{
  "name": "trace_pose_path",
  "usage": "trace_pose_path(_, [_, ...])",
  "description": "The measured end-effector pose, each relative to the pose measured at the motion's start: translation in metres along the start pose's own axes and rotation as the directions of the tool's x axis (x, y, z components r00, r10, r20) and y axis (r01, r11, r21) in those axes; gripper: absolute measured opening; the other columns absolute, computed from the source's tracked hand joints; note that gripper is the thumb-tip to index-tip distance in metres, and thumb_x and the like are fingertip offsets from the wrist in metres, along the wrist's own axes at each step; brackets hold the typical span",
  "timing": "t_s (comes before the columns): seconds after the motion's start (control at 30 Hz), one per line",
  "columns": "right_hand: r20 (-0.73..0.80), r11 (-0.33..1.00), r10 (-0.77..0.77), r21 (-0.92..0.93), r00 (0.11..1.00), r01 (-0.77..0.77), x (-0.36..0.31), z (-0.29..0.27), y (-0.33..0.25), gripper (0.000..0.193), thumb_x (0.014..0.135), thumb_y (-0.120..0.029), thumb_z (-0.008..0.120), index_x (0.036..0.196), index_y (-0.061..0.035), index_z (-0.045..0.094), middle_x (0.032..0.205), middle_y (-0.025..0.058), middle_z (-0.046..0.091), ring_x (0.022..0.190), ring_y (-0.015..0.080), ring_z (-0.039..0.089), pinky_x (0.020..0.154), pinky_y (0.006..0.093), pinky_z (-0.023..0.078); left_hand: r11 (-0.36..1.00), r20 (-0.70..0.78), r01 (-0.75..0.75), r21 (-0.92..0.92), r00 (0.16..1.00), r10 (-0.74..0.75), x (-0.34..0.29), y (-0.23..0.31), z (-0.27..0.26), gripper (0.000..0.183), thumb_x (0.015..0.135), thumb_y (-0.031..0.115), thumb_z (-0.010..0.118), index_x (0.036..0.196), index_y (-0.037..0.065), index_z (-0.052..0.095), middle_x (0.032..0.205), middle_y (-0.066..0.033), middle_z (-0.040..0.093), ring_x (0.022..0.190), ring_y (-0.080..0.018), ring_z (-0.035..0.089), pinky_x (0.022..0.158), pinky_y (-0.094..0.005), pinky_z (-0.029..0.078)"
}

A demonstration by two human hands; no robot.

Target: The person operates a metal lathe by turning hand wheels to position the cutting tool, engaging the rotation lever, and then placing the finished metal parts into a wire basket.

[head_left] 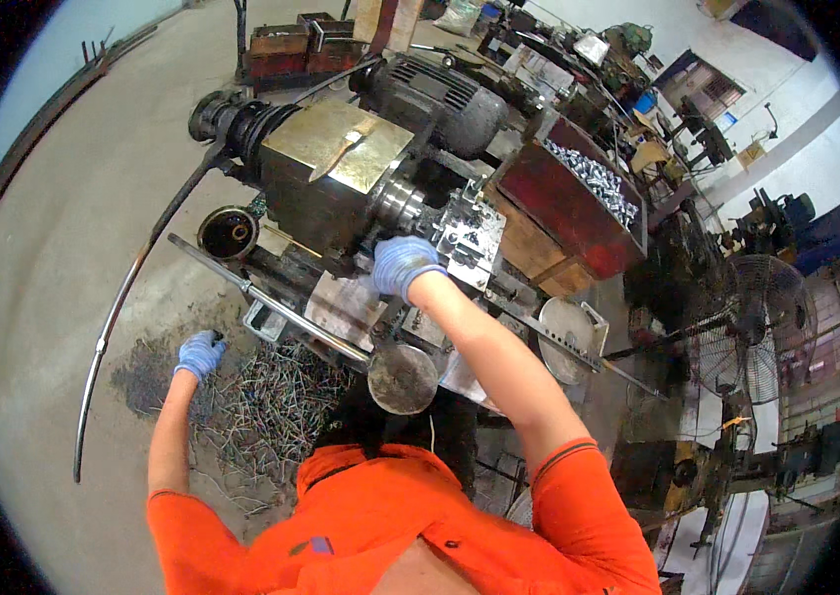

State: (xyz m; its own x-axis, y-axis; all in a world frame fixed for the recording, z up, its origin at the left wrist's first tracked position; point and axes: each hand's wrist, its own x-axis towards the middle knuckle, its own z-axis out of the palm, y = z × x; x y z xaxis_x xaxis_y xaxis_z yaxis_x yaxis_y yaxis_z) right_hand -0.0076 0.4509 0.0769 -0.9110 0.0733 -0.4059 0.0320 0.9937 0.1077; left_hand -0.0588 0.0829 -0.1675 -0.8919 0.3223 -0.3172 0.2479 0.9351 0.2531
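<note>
Both my hands wear blue knitted gloves. My right hand is curled just below the steel chuck of a lathe, beside the metal tool slide; its fingertips are hidden, and so is whatever they grip. Out to the left, my left hand is closed above the floor, with a small dark piece at its fingers that I cannot make out. Between the hands slants a long metal lever. On top of the headstock lies a wooden-handled brush.
Metal shavings heap on the floor under my left arm. A red bin of small shiny parts stands right of the lathe. A round stool-like disc is close to my body. A long rod bends down at left; a fan stands right.
</note>
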Motion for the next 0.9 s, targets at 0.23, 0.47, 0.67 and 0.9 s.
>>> trace_pose_path(0.23, [-0.260, 0.978, 0.076, 0.208, 0.963, -0.021, -0.027, -0.031, 0.011, 0.059, 0.074, -0.060, 0.052, 0.076, -0.0032, 0.067, 0.078, 0.0192, 0.064, 0.077, 0.0329, 0.063, 0.073, 0.0406, 0.049, 0.992, 0.004, 0.005, -0.124, 1.000, -0.005, -0.035, 0.000, -0.020, 0.036, 0.082, 0.039, 0.052, 0.104, 0.012, 0.062, 0.098, -0.0173, 0.063, 0.094, -0.0340, 0.059, 0.082, -0.0434, 0.045])
trace_pose_path(0.47, [-0.426, 0.946, 0.128, 0.323, 0.895, 0.019, -0.070, -0.030, 0.063, 0.051, 0.073, -0.057, 0.056, 0.073, -0.0078, 0.069, 0.072, 0.0149, 0.065, 0.072, 0.0288, 0.063, 0.069, 0.0377, 0.049, 0.833, -0.097, 0.034, -0.553, 0.990, -0.104, -0.050, -0.043, -0.052, 0.035, 0.086, 0.032, 0.056, 0.110, 0.008, 0.060, 0.087, -0.0143, 0.064, 0.072, -0.0179, 0.062, 0.065, -0.0329, 0.049])
trace_pose_path(0.67, [-0.639, 0.900, 0.234, 0.428, 0.733, 0.086, -0.072, -0.039, 0.110, 0.041, 0.072, -0.047, 0.064, 0.079, -0.0066, 0.070, 0.078, 0.0143, 0.065, 0.076, 0.0273, 0.063, 0.072, 0.0349, 0.049, 0.690, -0.525, -0.302, -0.657, 0.841, -0.131, -0.073, -0.042, -0.158, 0.032, 0.090, 0.027, 0.054, 0.110, 0.003, 0.059, 0.078, -0.0061, 0.060, 0.063, -0.0116, 0.053, 0.058, -0.0286, 0.046])
trace_pose_path(0.9, [-0.471, 0.979, 0.006, 0.182, 0.882, 0.090, -0.021, -0.028, 0.091, 0.044, 0.074, -0.056, 0.054, 0.082, -0.0171, 0.072, 0.093, 0.0136, 0.064, 0.091, 0.0291, 0.060, 0.082, 0.0388, 0.047, 0.946, -0.603, 0.104, -0.306, 0.748, -0.278, -0.066, -0.160, -0.145, 0.048, 0.086, 0.047, 0.050, 0.099, 0.002, 0.063, 0.085, -0.0179, 0.064, 0.069, -0.0272, 0.061, 0.066, -0.0388, 0.048])
